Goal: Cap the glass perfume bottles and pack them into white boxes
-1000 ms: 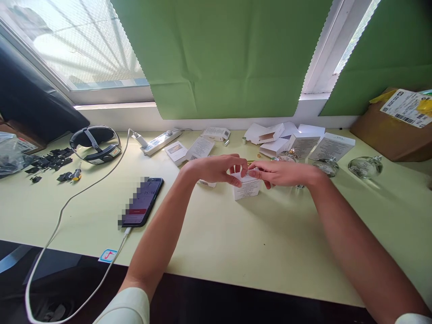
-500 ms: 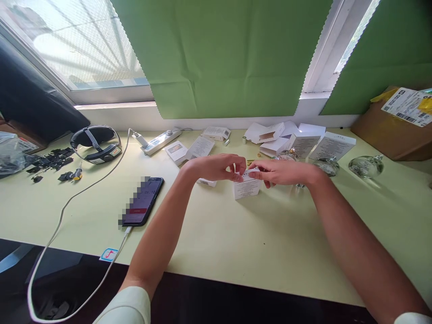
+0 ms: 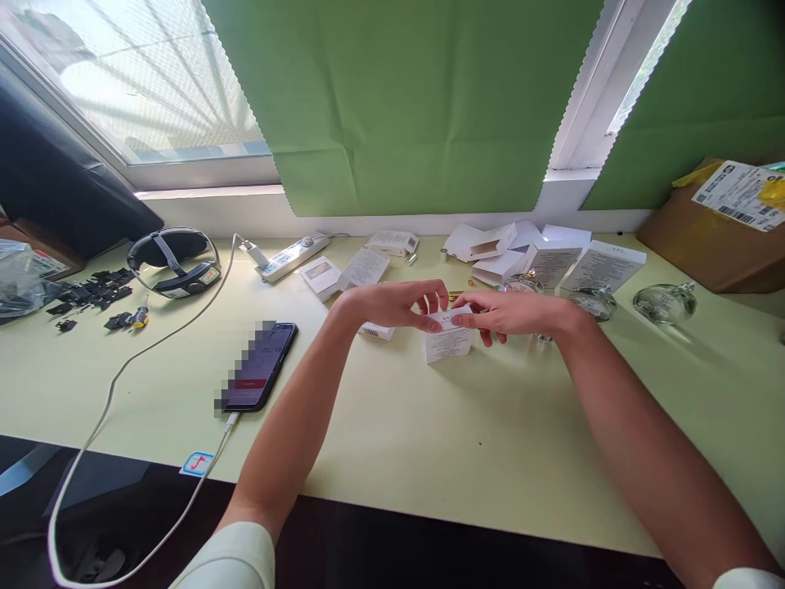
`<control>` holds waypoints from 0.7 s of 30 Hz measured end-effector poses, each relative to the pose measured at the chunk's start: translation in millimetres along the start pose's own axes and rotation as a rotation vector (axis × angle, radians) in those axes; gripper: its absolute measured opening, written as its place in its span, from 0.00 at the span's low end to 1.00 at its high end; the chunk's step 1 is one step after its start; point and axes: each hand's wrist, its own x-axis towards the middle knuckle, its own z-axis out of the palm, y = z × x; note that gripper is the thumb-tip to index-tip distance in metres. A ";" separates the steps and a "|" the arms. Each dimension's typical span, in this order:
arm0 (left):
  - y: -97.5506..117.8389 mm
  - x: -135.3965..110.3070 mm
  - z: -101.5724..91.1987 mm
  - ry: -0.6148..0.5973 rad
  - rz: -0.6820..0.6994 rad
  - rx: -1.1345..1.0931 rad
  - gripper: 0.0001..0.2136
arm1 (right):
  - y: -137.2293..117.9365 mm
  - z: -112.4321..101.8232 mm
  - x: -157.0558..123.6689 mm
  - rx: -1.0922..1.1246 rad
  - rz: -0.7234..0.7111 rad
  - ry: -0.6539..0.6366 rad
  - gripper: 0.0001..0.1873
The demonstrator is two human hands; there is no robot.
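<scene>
A small white carton (image 3: 449,345) with fine grey print stands upright on the pale yellow-green table. With bent fingers, my left hand (image 3: 410,304) grips its top left edge. My right hand (image 3: 500,313) holds the top right edge between thumb and fingers, its other fingers curled below. Both hands hide parts of the carton's top. Another white carton (image 3: 377,330) lies partly behind my left wrist. Close behind my right hand is a round clear glass bottle (image 3: 522,282), and a gold-coloured piece (image 3: 455,295) shows between the hands.
Two more glass bottles (image 3: 665,303) (image 3: 594,303) sit on the right, near standing white boxes (image 3: 604,266). Opened cartons (image 3: 491,245) lie at the back. Leftward are a phone (image 3: 261,368) on a white cable (image 3: 114,380), a power strip (image 3: 293,258) and a headset (image 3: 175,262). A cardboard box (image 3: 705,233) stands far right.
Almost nothing differs. Both hands stay at the carton's top, with only slight finger shifts; the carton remains in the same place.
</scene>
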 end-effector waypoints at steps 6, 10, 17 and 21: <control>1.3 -2.5 -0.2 0.008 -0.054 0.022 0.21 | -0.2 0.1 -2.2 0.000 0.032 0.042 0.29; 6.7 -3.2 0.8 0.024 -0.117 0.071 0.21 | 4.6 -2.2 -3.1 0.027 0.016 0.025 0.26; 11.0 -1.5 1.9 0.019 -0.162 0.113 0.22 | 8.5 -5.5 -3.7 0.013 0.018 0.030 0.27; 10.5 -1.5 2.5 0.023 -0.155 0.125 0.22 | 10.3 -5.2 -2.8 0.028 -0.005 0.024 0.26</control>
